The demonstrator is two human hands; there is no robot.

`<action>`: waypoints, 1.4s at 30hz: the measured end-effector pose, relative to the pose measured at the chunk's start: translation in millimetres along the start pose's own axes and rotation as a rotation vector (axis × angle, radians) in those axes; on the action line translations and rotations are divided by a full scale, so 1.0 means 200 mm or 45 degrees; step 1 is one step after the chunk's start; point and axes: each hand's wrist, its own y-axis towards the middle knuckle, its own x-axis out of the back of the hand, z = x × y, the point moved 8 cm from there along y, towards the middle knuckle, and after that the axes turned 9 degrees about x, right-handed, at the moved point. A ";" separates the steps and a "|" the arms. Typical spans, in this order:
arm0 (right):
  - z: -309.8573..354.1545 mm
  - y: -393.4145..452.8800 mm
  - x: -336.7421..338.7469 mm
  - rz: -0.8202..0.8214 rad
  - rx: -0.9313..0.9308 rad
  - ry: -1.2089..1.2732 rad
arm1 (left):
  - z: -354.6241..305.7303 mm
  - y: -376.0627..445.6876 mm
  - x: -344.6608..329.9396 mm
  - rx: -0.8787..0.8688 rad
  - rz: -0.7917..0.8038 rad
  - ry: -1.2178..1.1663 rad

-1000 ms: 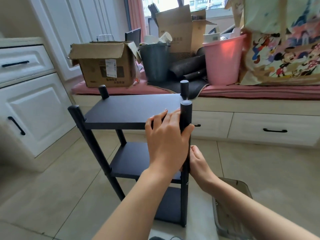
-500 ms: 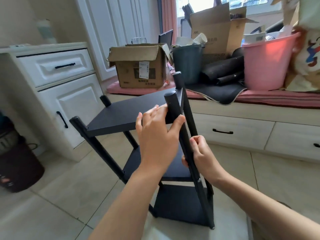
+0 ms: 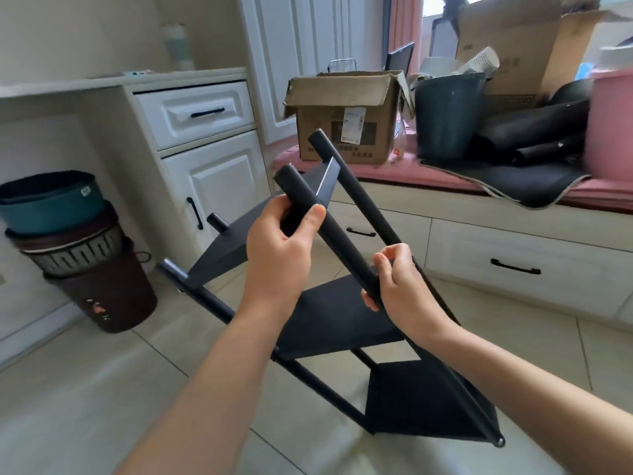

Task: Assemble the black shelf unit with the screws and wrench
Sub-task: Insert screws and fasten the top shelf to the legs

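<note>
Head view: stacked bins stand left of tilted shelf unit.

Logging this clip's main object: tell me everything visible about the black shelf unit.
The black shelf unit is matte black, with three flat boards fixed between round poles; the material cannot be told. It is tilted steeply to the left over the tiled floor. The left hand grips the near pole close to its top, and the right hand grips the same pole lower down. A small fitting shows at that pole's bottom end.
</note>
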 end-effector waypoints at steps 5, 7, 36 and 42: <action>0.02 0.05 -0.13 0.026 0.036 -0.060 | 0.17 0.06 0.15 0.092 -0.114 -0.185; -0.01 0.05 -0.17 0.068 0.046 -0.110 | 0.27 0.07 0.19 0.144 -0.167 -0.240; -0.89 -0.11 -0.35 0.434 -0.138 -0.731 | 1.68 -0.36 0.06 0.959 -0.141 -0.684; -0.92 -0.14 -0.39 0.496 -0.163 -0.762 | 1.74 -0.41 0.09 0.978 -0.173 -0.765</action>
